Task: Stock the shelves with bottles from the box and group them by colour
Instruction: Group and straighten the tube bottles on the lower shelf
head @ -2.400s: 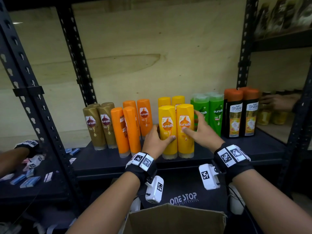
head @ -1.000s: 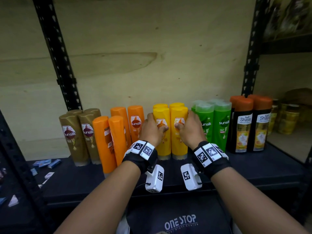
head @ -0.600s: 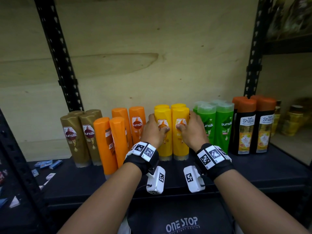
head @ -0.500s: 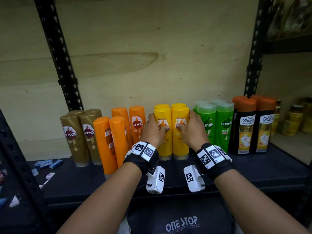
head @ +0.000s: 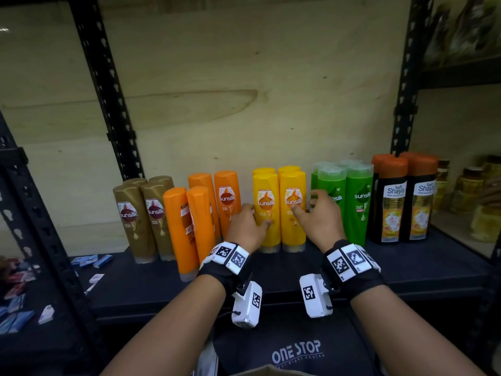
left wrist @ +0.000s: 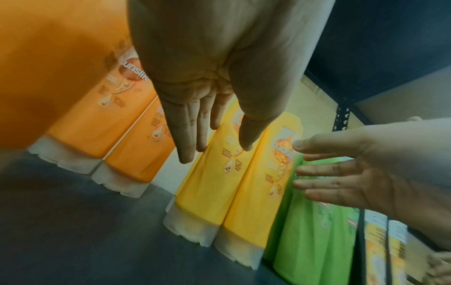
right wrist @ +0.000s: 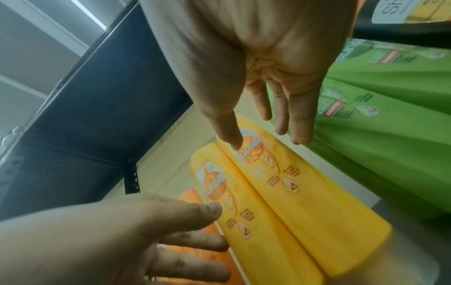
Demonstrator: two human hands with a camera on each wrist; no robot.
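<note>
Bottles of shampoo stood on the dark metal shelf [head: 406, 264] in colour groups: brown plastic bottles [head: 141, 218] at the left, then orange plastic bottles [head: 189, 226], yellow plastic bottles [head: 279, 210], green bottles with clear caps [head: 352, 199], and black bottles with orange caps [head: 406, 199] at the right. The front pair of yellow bottles stood upright, side by side, in front of two more of the same colour. The left hand [head: 248, 226] lay with straight, relaxed fingers along the left flank of the left yellow bottle, gripping nothing. The right hand [head: 320, 215] was likewise spread and loose, its thumb near the right yellow bottle's label, its fingers by the green group. Two front orange bottles stood further forward than the others, turned label-away, so some tidying seemed left. Only a cardboard edge [head: 271, 371] showed at the bottom, so whether the box held more bottles could not be told.
</note>
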